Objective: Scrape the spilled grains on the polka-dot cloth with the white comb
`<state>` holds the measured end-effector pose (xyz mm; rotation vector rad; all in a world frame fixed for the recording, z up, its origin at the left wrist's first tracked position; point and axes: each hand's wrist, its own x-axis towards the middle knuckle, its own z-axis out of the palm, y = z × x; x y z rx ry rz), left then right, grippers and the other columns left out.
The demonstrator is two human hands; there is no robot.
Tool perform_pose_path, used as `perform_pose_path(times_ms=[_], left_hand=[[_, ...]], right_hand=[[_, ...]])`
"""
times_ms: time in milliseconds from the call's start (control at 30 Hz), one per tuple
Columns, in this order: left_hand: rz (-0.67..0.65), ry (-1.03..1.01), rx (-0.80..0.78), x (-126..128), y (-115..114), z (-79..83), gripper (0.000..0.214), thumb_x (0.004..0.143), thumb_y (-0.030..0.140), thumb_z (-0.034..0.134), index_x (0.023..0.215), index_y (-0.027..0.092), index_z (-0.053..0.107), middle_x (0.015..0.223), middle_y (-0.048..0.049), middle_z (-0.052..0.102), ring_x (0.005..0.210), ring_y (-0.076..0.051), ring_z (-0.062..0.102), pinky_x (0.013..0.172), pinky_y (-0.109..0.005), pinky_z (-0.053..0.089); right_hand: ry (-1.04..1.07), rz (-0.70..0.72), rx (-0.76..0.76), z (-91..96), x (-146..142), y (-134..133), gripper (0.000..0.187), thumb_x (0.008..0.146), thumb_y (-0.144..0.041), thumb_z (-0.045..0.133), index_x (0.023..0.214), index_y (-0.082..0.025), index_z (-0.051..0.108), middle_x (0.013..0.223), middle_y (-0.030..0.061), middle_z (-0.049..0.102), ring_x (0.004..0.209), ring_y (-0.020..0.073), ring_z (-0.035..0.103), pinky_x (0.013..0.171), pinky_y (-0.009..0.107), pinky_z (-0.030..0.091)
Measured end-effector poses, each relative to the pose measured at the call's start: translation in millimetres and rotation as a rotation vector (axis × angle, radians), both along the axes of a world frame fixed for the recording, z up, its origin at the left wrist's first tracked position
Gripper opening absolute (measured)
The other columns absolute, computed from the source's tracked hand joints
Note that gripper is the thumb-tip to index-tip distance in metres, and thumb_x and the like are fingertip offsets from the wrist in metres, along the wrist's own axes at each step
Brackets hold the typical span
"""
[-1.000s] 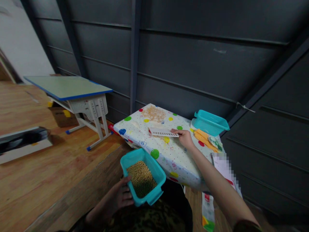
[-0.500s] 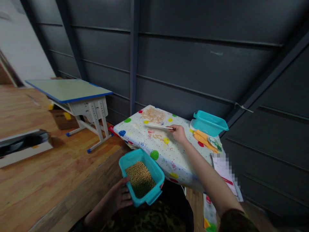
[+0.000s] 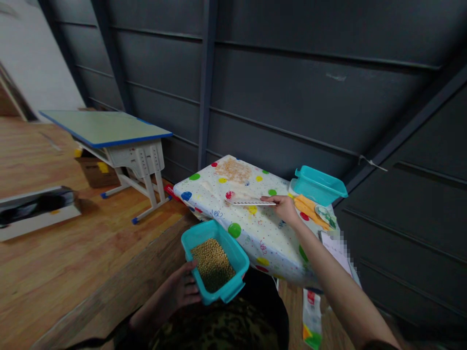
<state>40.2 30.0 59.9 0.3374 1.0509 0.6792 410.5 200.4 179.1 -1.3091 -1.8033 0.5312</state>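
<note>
My left hand (image 3: pixel 184 288) grips the left edge of a teal plastic container (image 3: pixel 237 250), its thumb over the rim. Inside lie many round tan beans (image 3: pixel 213 262), like soybeans. The container is held at the front edge of a table with a balloon-print cloth (image 3: pixel 215 204). Over that cloth, my right hand (image 3: pixel 286 209) pinches the right end of a thin white flat piece with a row of slots (image 3: pixel 251 203), seen nearly edge-on. Whether it touches the cloth I cannot tell. Farther back, a patch of loose tan bits (image 3: pixel 233 171) is spread on the cloth.
A second teal container (image 3: pixel 320 185) stands at the table's back right, with an orange cloth (image 3: pixel 308 209) and a round green-and-white item (image 3: pixel 324 216) before it. A clipboard with paper (image 3: pixel 335 250) lies at the right edge. A green-topped desk (image 3: pixel 109 127) stands left; a dark panelled wall (image 3: pixel 277 82) is behind.
My right hand has moved right and nearer to me with the white slotted piece. The small scatter of beans in front of it no longer shows. My left hand keeps holding the container.
</note>
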Motion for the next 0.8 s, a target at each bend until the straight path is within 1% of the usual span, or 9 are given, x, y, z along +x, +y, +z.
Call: perform_pose_path(times_ms=[133,200,267,400,500,600,700,767,800], left_hand=[[-0.003,-0.002,0.022,-2.1,0.5,-7.8,0.068,0.085,0.058,0.073,0.133,0.012,0.062,0.118,-0.0193,0.081,0.115,-0.039,0.077,0.100,-0.048,0.061],[-0.013,-0.030,0.040,-3.2,0.0,-8.8,0.072,0.083,0.060,0.076,0.134,0.012,0.061,0.124,-0.0204,0.080,0.115,-0.038,0.077,0.099,-0.047,0.061],[-0.012,-0.050,0.045,-3.8,-0.6,-7.7,0.075,0.083,0.060,0.077,0.136,0.011,0.060,0.129,-0.0219,0.078,0.116,-0.039,0.077,0.100,-0.048,0.061],[0.012,-0.020,0.011,-3.7,-1.5,-4.0,0.075,0.085,0.056,0.077,0.139,0.010,0.057,0.132,-0.0235,0.077,0.111,-0.037,0.079,0.101,-0.049,0.060],[0.010,-0.056,0.010,-1.2,-3.3,-2.8,0.080,0.083,0.055,0.080,0.143,0.009,0.054,0.132,-0.0236,0.077,0.109,-0.037,0.079,0.103,-0.051,0.059],[-0.003,-0.109,0.021,6.4,-9.2,-1.2,0.084,0.079,0.056,0.084,0.142,0.009,0.054,0.130,-0.0234,0.077,0.108,-0.037,0.079,0.104,-0.049,0.058],[-0.010,-0.140,0.029,18.1,-20.5,2.2,0.084,0.074,0.057,0.087,0.137,0.011,0.056,0.128,-0.0218,0.077,0.103,-0.034,0.079,0.101,-0.047,0.058],[0.027,-0.153,0.043,25.7,-29.7,2.9,0.086,0.071,0.058,0.090,0.136,0.012,0.056,0.121,-0.0183,0.078,0.098,-0.031,0.078,0.100,-0.046,0.058],[0.033,-0.172,0.058,29.1,-34.0,1.9,0.085,0.071,0.057,0.091,0.136,0.013,0.057,0.115,-0.0151,0.079,0.096,-0.029,0.077,0.099,-0.045,0.058]], right_hand=[[0.078,-0.055,0.030,-0.5,-6.1,5.9,0.013,0.078,-0.029,0.082,0.088,-0.023,0.087,0.102,0.0091,0.085,0.099,0.0317,0.083,0.094,0.044,0.066],[0.092,-0.069,0.030,-4.7,-12.0,8.0,0.010,0.078,-0.026,0.080,0.086,-0.023,0.086,0.101,0.0096,0.085,0.098,0.0317,0.083,0.094,0.045,0.066],[0.096,-0.048,0.012,-10.7,-16.2,6.4,0.011,0.078,-0.024,0.077,0.084,-0.022,0.086,0.100,0.0101,0.085,0.098,0.0317,0.083,0.094,0.045,0.065],[0.110,-0.003,-0.014,-20.0,-15.3,-9.0,0.014,0.078,-0.026,0.074,0.084,-0.023,0.086,0.102,0.0098,0.085,0.099,0.0314,0.083,0.096,0.047,0.064],[0.110,-0.022,0.019,-18.5,-8.7,-25.4,0.015,0.078,-0.029,0.074,0.084,-0.024,0.086,0.100,0.0095,0.085,0.098,0.0312,0.083,0.098,0.049,0.064],[0.118,-0.106,0.095,-12.4,1.0,-43.8,0.019,0.080,-0.033,0.071,0.085,-0.024,0.086,0.100,0.0101,0.085,0.096,0.0305,0.083,0.095,0.047,0.065],[0.083,-0.243,0.152,-10.1,12.5,-68.4,0.027,0.081,-0.041,0.070,0.091,-0.022,0.087,0.099,0.0115,0.085,0.089,0.0307,0.082,0.085,0.043,0.066],[0.033,-0.352,0.170,-13.0,19.4,-90.0,0.033,0.082,-0.047,0.070,0.091,-0.020,0.087,0.094,0.0122,0.085,0.083,0.0314,0.081,0.076,0.042,0.065],[0.001,-0.406,0.176,-15.5,21.9,-101.9,0.036,0.084,-0.049,0.069,0.094,-0.019,0.087,0.093,0.0122,0.085,0.081,0.0315,0.080,0.073,0.041,0.064]])
